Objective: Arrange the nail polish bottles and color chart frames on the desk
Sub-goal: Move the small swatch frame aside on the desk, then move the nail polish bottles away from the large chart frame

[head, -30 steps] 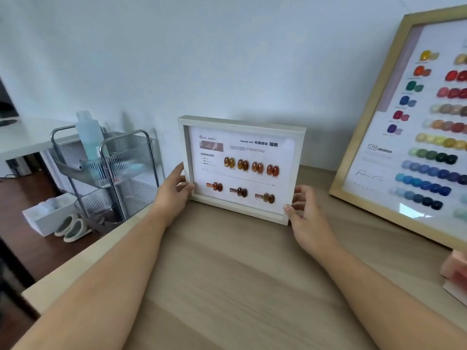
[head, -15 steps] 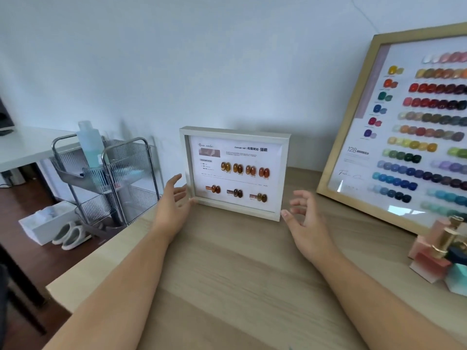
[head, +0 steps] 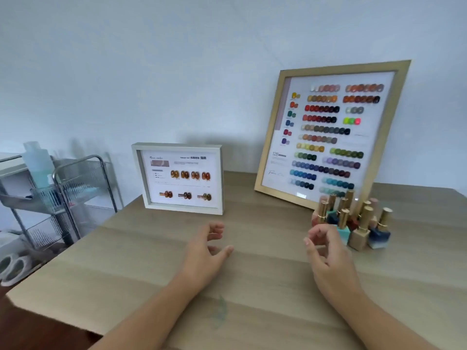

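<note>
A small white color chart frame [head: 180,178] with amber swatches stands upright at the back left of the wooden desk [head: 252,274], leaning toward the wall. A large gold-framed color chart [head: 331,133] leans on the wall at the back right. In front of it stands a cluster of several nail polish bottles [head: 353,221] with gold caps. My left hand [head: 208,251] hovers over the desk middle, fingers loosely apart, holding nothing. My right hand [head: 326,251] is also empty with curled fingers, just left of the bottles.
A metal and clear plastic trolley [head: 63,195] with a pale bottle [head: 38,162] stands to the left of the desk. Slippers [head: 12,269] lie on the floor below it. The desk's left edge runs diagonally close to the trolley.
Both hands let go of the small white frame and drew back toward me over the desk. The view swung right, bringing the bottles and the whole large frame into sight.
</note>
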